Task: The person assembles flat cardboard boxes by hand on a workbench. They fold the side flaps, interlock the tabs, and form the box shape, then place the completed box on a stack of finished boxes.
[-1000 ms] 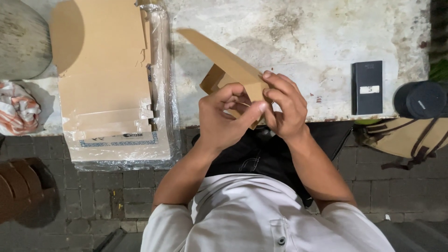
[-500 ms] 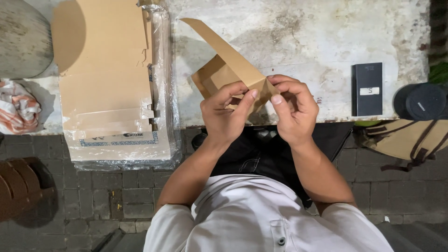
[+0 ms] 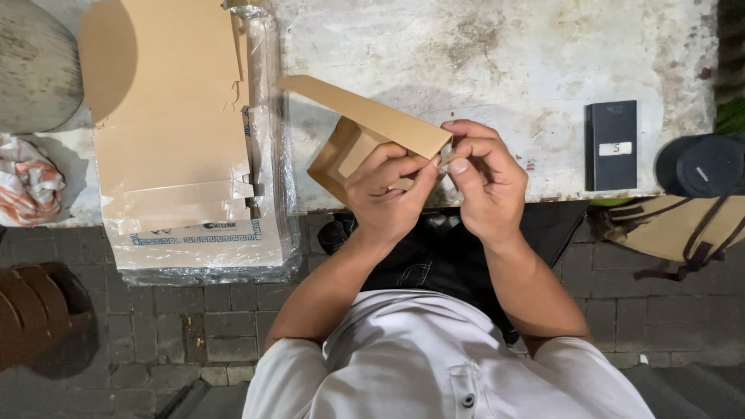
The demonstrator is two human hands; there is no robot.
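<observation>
A brown cardboard box blank (image 3: 358, 130), partly folded, is held over the near edge of a worn white table (image 3: 497, 54). My left hand (image 3: 388, 198) grips its lower part from the left, fingers wrapped over the folded panel. My right hand (image 3: 485, 182) pinches the end of the long upper flap between thumb and forefinger. The two hands touch at the fingertips. The box's underside is hidden by my hands.
A stack of flat brown cardboard blanks (image 3: 174, 116) in clear plastic wrap lies at the table's left. A black rectangular device (image 3: 611, 145) rests at the right, next to a black round lid (image 3: 698, 164). A crumpled striped cloth (image 3: 27, 182) sits far left. Brick paving lies below.
The cardboard piece has been turned and lifted slightly; its long flap now points left and up. My right hand has shifted from covering the fold to pinching the flap's end.
</observation>
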